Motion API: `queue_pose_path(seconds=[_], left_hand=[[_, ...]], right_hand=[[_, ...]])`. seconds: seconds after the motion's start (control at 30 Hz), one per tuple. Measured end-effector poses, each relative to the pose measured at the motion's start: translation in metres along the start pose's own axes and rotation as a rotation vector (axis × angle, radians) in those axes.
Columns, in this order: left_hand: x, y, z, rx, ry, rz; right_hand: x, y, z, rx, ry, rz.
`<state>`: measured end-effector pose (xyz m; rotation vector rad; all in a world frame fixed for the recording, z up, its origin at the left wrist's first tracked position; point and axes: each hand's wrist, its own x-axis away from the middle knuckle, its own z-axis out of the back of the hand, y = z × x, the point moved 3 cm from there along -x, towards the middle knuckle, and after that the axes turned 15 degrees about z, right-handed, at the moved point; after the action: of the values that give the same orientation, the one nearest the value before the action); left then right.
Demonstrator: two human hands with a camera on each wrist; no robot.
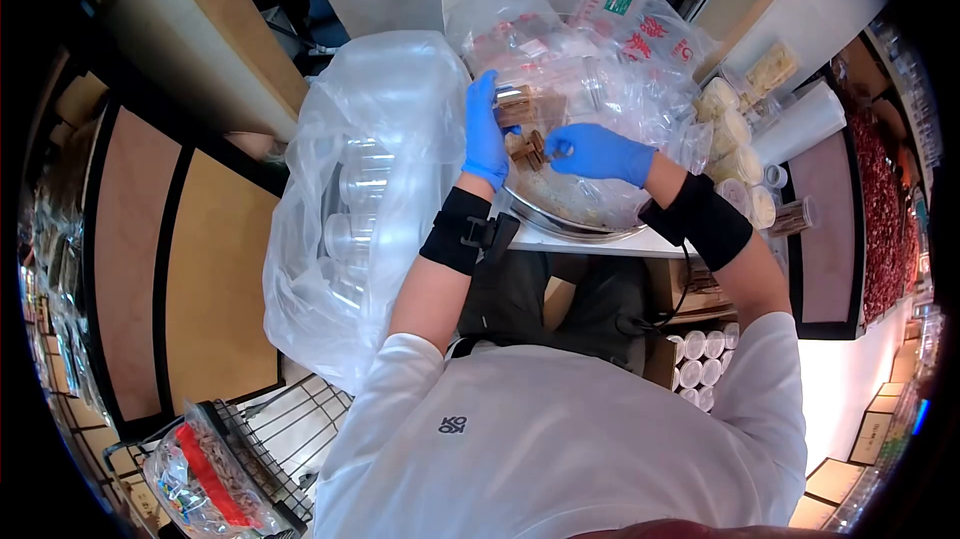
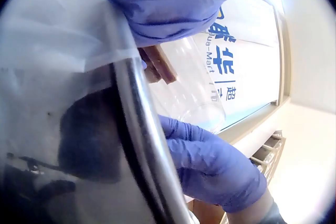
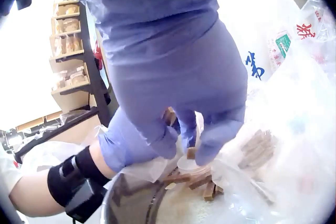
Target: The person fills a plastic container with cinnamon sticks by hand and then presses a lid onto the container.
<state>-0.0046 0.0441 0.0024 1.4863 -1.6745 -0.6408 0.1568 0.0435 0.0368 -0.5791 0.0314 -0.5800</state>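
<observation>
Blue gloves cover both hands. My left hand (image 1: 484, 134) (image 2: 168, 11) grips a clear jar (image 1: 516, 99) (image 2: 197, 95) lying tilted on its side, with brown sticks inside. Just right of it, my right hand (image 1: 603, 155) (image 3: 176, 69) pinches a short brown stick (image 3: 191, 153) between thumb and fingers. More brown sticks (image 1: 527, 151) (image 2: 164, 65) show between the two hands. Beneath them is a round metal basin (image 1: 575, 231) (image 2: 152, 129), where loose sticks (image 3: 202, 182) lie on a pale surface. The left fingertips are partly hidden.
Left of the basin stands a large plastic bag (image 1: 400, 89) of clear jars. Crumpled printed bags (image 1: 640, 39) lie behind the basin. Filled containers (image 1: 735, 129) and a white roll (image 1: 805, 124) are at the right. A wire cart (image 1: 290, 439) stands lower left; lidded jars (image 1: 700, 359) sit lower right.
</observation>
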Motion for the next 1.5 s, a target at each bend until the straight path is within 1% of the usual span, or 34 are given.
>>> queue_pose_path(seconds=[0.03,0.07,0.13,0.17,0.2,0.23,0.27,0.33,0.37,0.43,0.47,0.5,0.53,0.57,0.63,0.67,0.7,0.73,0.77,0.83,0.9,0.93,1.0,1.03,1.1,1.2,1.27,1.33,1.4,1.43,1.5], left_hand=[[0.002,0.002,-0.001,0.023,0.016,-0.001],[0.003,0.003,-0.002,0.046,0.032,-0.002],[-0.002,0.0,0.002,0.055,0.034,-0.014],[-0.005,-0.002,0.004,0.067,0.036,-0.024],[-0.011,-0.006,0.008,0.067,0.038,-0.029],[-0.015,-0.009,0.011,0.062,0.019,-0.051],[-0.02,-0.012,0.013,0.057,0.0,-0.073],[-0.016,-0.009,0.011,0.079,0.005,-0.051],[-0.013,-0.007,0.009,0.101,0.009,-0.024],[-0.018,-0.011,0.012,0.084,0.001,-0.049],[-0.021,-0.012,0.014,0.071,-0.002,-0.063],[-0.021,-0.011,0.015,0.075,-0.003,-0.075],[-0.02,-0.011,0.015,0.104,-0.032,-0.074],[-0.02,-0.012,0.015,0.132,-0.062,-0.07],[-0.02,-0.012,0.015,0.121,-0.061,-0.072],[-0.02,-0.012,0.016,0.107,-0.056,-0.069],[-0.015,-0.009,0.014,0.115,-0.054,-0.072],[-0.008,-0.004,0.011,0.099,-0.043,-0.033],[-0.004,-0.003,0.009,0.083,-0.033,0.006],[-0.005,-0.004,0.009,0.079,-0.029,-0.005],[-0.006,-0.005,0.008,0.071,-0.026,-0.014],[-0.005,-0.004,0.008,0.071,-0.031,-0.019],[-0.004,-0.003,0.008,0.07,-0.035,-0.023],[-0.003,-0.003,0.008,0.067,-0.024,-0.028],[-0.001,-0.002,0.005,0.06,-0.022,-0.031],[0.002,0.0,0.002,0.029,-0.038,-0.012],[0.004,0.002,0.0,0.018,-0.096,0.008],[0.006,0.004,-0.001,-0.015,-0.115,0.002],[0.008,0.004,-0.003,-0.048,-0.136,-0.002],[0.008,0.003,-0.004,-0.06,-0.141,-0.01],[0.006,0.003,-0.004,-0.071,-0.147,-0.026]], right_hand=[[-0.004,0.001,0.005,0.035,0.134,0.017],[-0.01,0.006,0.003,0.035,0.134,0.017],[-0.027,0.022,-0.009,0.101,0.2,0.094],[-0.034,0.03,-0.016,0.102,0.2,0.099],[-0.04,0.035,-0.021,0.167,0.202,0.132],[-0.045,0.033,-0.021,0.233,0.203,0.166],[-0.049,0.031,-0.021,0.236,0.204,0.172],[-0.052,0.018,-0.018,0.312,0.096,0.209],[-0.054,0.016,-0.016,0.318,0.101,0.213],[-0.06,0.019,-0.019,0.219,-0.138,0.106],[-0.062,0.019,-0.018,0.23,-0.136,0.112],[-0.061,0.019,-0.02,0.159,-0.124,0.085],[-0.059,0.021,-0.021,0.087,-0.113,0.058],[-0.055,0.022,-0.021,0.094,-0.116,0.06],[-0.044,0.009,-0.013,0.324,0.01,0.252],[-0.034,0.005,-0.01,0.328,0.006,0.253],[-0.02,-0.005,-0.001,0.234,0.079,0.239],[-0.006,-0.015,0.008,0.138,0.15,0.224],[0.008,-0.026,0.018,0.14,0.142,0.224],[0.037,-0.042,0.041,0.006,0.174,0.159],[0.064,-0.036,0.056,-0.396,0.289,0.068],[0.074,-0.036,0.066,-0.396,0.289,0.066],[0.085,-0.03,0.087,-0.676,0.519,-0.003],[0.084,-0.026,0.09,-0.677,0.523,-0.005],[0.084,-0.013,0.097,-0.682,0.679,0.018],[0.069,-0.006,0.089,-0.662,0.669,0.053],[0.058,-0.009,0.08,-0.653,0.647,0.049],[0.049,-0.017,0.074,-0.644,0.623,0.047],[0.044,-0.024,0.068,-0.667,0.589,-0.033],[0.042,-0.025,0.066,-0.664,0.589,-0.028],[0.036,-0.027,0.06,-0.616,0.464,-0.064]])
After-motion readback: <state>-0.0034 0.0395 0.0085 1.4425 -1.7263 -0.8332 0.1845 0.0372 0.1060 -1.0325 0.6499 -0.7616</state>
